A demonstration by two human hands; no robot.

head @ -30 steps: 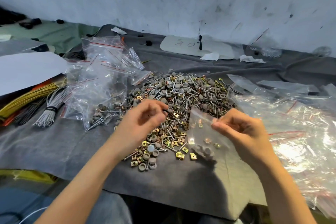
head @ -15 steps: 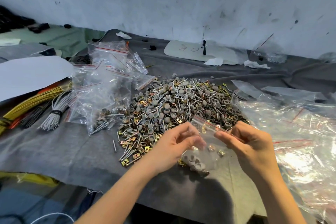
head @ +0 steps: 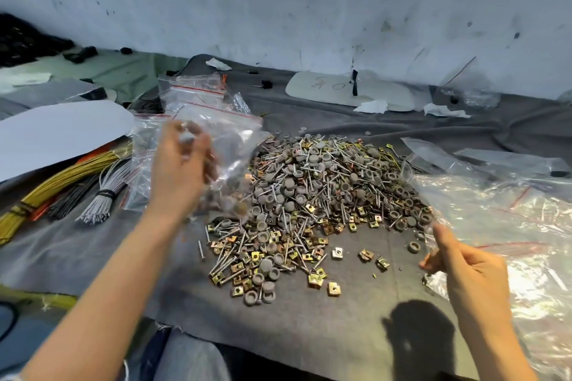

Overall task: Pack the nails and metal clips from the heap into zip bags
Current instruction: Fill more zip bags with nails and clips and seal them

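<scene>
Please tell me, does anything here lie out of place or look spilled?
Only small strays: a few metal clips and one grey cap lie on the grey cloth apart from the heap, toward the right hand. Nothing looks damaged.

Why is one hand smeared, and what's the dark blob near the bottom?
Head view: the left hand is motion-blurred; the blob is a shadow on the cloth below the right hand; the bags at right glare; the heap is sharp.

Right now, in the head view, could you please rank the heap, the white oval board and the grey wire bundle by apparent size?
1. heap
2. white oval board (farther back, so true size unsure)
3. grey wire bundle
</scene>
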